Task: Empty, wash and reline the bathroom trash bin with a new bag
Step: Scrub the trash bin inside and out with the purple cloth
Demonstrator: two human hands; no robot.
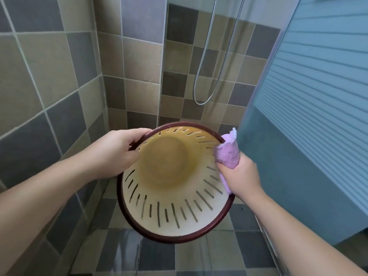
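While both hands are occupied, the items stand as follows.

Trash bin [175, 206]: cream plastic, slotted wall, dark red rim, yellowed round bottom. Held in the air above the tiled floor [155, 255], its open mouth turned up toward the camera; no bag inside.

Left hand [117, 150]: grips the bin's rim on the upper left, fingers curled over the edge, thumb on the inner wall.

Right hand [239, 176]: closed round a bunched purple cloth [227, 154], which lies against the inner wall at the bin's right side, just under the rim. A tuft of the cloth sticks up past the rim.

Surroundings: wall tiles [49, 76] in beige and grey squares on the left and behind; a clear glass panel [199, 56] behind the bin, with a metal shower hose [207, 80] hanging in a loop beyond it; a blue striped panel [318, 96] just beside the right hand. Floor tiles look wet and glossy below the bin.
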